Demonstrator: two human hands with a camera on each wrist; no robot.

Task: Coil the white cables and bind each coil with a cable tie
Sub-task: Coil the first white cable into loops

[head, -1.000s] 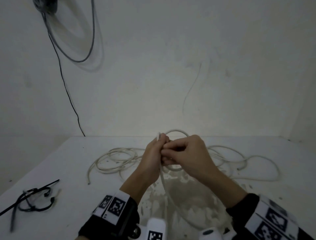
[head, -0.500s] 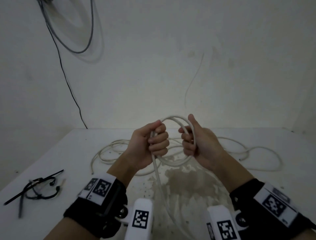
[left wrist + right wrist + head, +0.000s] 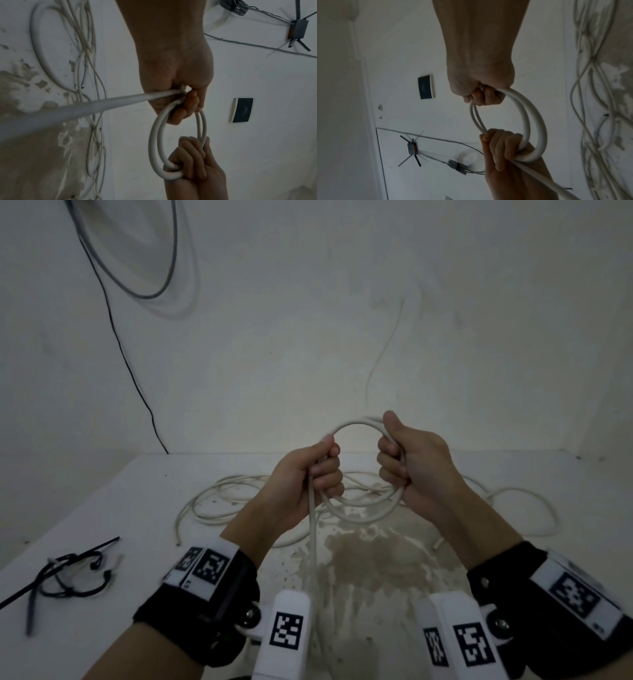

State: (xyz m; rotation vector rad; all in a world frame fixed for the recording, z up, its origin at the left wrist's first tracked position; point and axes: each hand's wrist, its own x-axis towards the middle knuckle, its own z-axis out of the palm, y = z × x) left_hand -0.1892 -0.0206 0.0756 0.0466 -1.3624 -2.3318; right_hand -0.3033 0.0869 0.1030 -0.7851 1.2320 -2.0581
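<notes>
A small coil of white cable (image 3: 356,424) is stretched between both hands above the white table (image 3: 102,508). My left hand (image 3: 318,474) grips the coil's left side, and the cable's tail (image 3: 312,542) runs down from this fist toward me. My right hand (image 3: 407,467) grips the right side with the thumb up. The left wrist view shows two turns of the coil (image 3: 154,135) between the left hand (image 3: 180,94) and the right hand (image 3: 193,162). The right wrist view shows the same coil (image 3: 527,121). Black cable ties (image 3: 68,573) lie at the table's left.
More loose white cable (image 3: 219,501) sprawls over the table behind the hands, out to the right (image 3: 534,498). A worn brown patch (image 3: 370,563) marks the table in front of me. A thin black wire (image 3: 130,364) and a grey cable loop (image 3: 171,268) hang on the wall.
The hands were pressed together low over the table. They have risen and moved apart, pulling the cable into an open loop, with the right thumb now up.
</notes>
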